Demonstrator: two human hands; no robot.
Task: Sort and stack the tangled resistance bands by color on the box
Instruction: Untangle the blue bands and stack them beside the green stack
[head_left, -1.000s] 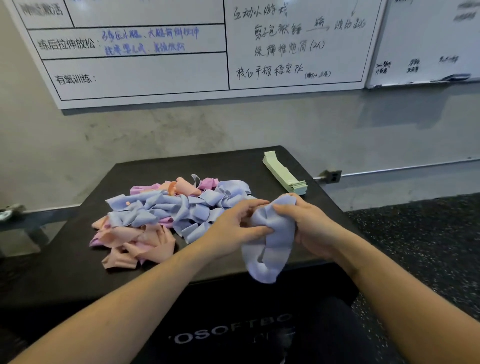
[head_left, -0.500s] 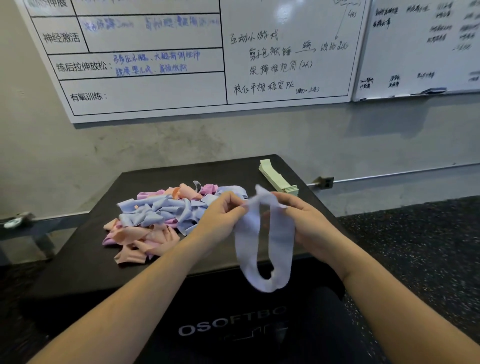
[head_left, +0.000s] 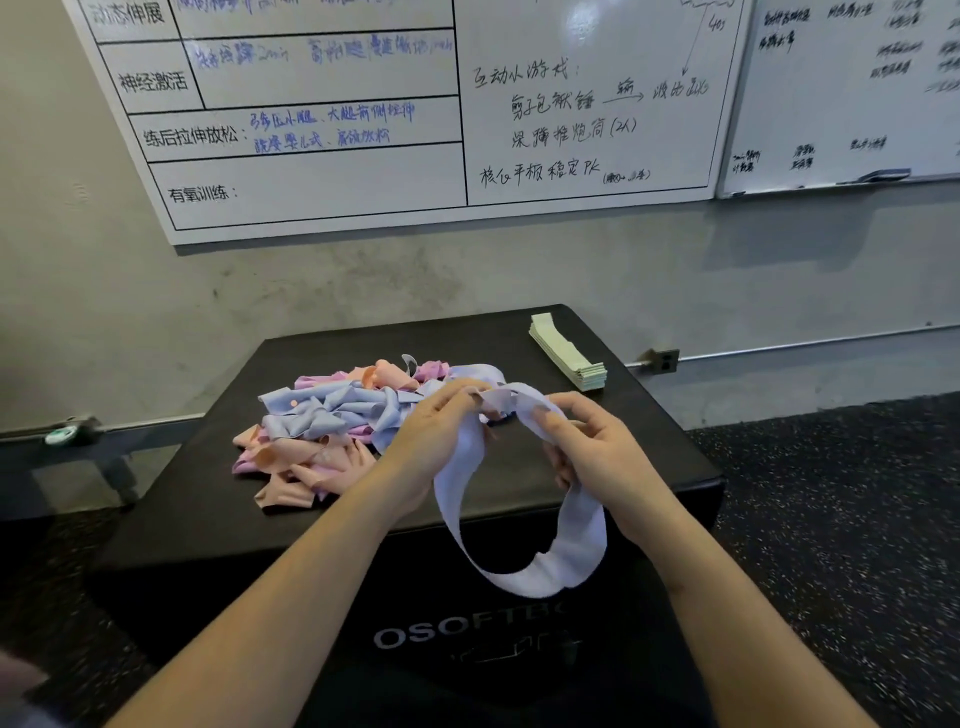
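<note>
Both hands pinch one pale blue band (head_left: 519, 551) at its upper edge: left hand (head_left: 441, 431) and right hand (head_left: 587, 447) hold it apart so the loop hangs open (probably to untwist it) above the box (head_left: 649, 447). The tangled pile (head_left: 332, 421) and a folded green stack (head_left: 569, 358) rest on the box.

2 bare forearms, left hand (head_left: 441, 441) and right hand (head_left: 597, 452), no sleeves or jewellery visible.

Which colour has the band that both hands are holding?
Pale blue-lavender, plain; the band shows best in the head view.
</note>
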